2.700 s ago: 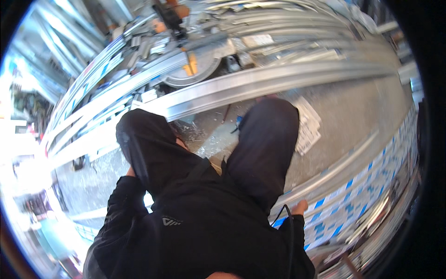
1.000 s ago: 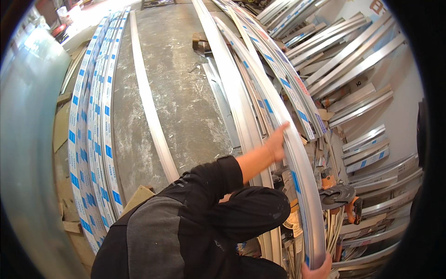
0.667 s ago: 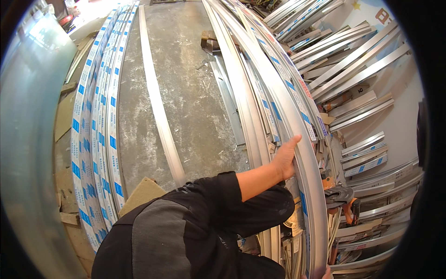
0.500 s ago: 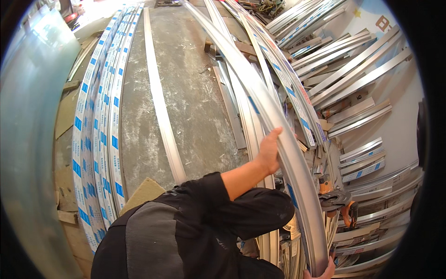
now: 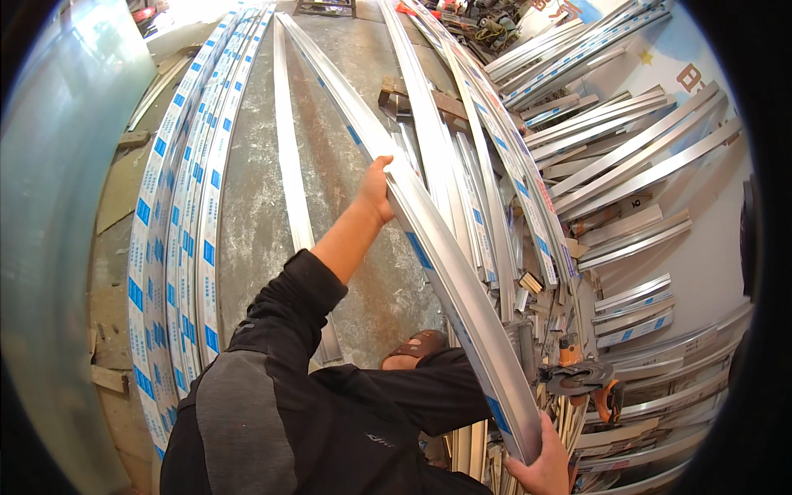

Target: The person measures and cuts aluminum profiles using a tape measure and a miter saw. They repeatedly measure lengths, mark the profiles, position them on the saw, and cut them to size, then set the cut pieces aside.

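Note:
A long silvery metal profile [image 5: 454, 272] runs slantwise from the far middle of the floor to my lower right. My left hand [image 5: 378, 191] grips its left edge partway along, thumb over the top. Around its near end my right hand [image 5: 542, 464] is closed, fingers partly hidden beneath. Blue-marked film shows along the profile's left side. Left of it, another long pale strip [image 5: 290, 157] lies on the concrete floor. Close to the right of the near end is an orange angle grinder [image 5: 582, 375] with a dark disc.
Long film-wrapped profiles [image 5: 191, 206] lie bundled along the left, beside a large glass-like sheet [image 5: 62, 247]. More profiles [image 5: 425, 99] lie to the right over a wooden block [image 5: 437, 101]. Short offcuts [image 5: 631, 301] stick out by the right wall. My sandalled foot [image 5: 415, 348] is under the profile.
The held profile has swung left, its far end now near the pale strip. My left hand has moved left and farther out; my right hand has risen into fuller view with the near end.

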Demonstrator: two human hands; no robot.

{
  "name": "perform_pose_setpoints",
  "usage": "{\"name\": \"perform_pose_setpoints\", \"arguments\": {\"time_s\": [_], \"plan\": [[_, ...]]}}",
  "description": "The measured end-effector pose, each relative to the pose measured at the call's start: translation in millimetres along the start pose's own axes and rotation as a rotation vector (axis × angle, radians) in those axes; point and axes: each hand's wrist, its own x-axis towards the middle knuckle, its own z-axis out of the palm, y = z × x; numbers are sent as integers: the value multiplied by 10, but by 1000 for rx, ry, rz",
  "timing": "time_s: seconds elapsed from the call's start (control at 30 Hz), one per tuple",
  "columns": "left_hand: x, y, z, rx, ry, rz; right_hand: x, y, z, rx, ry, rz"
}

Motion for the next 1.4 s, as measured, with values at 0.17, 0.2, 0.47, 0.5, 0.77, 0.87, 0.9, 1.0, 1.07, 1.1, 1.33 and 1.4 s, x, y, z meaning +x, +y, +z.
{"name": "perform_pose_setpoints", "arguments": {"time_s": [0.17,0.2,0.47,0.5,0.77,0.87,0.9,1.0,1.07,1.1,1.33,1.4], "plan": [[285,403,-327,57,134,93,632,-632,329,5,237,-220],[276,424,-380,74,159,82,789,-767,440,-34,276,-265],[-973,-350,-847,354,455,-15,2237,-1902,1569,56,149,-414],[-1163,-484,-988,358,499,-8,2352,-1997,1715,93,126,-483],[-989,7,-3035,803,923,177,2477,-1748,1958,278,-8,-629],[-902,87,-3735,964,1052,148,2475,-1505,1854,319,-45,-524],[-870,107,-3898,1003,1093,121,2478,-1454,1843,353,-15,-521],[-886,119,-4179,1306,1249,47,2499,-1353,1839,445,-56,-457],[-918,60,-4197,1377,1292,-21,2514,-1313,1847,466,-51,-450],[-953,7,-4164,1400,1327,-74,2516,-1296,1847,477,-49,-444],[-1171,-831,-3613,1604,1466,-264,2464,-1230,1775,551,15,-422],[-1228,-1034,-3520,1659,1543,-370,2366,-1188,1730,619,64,-435]]}}
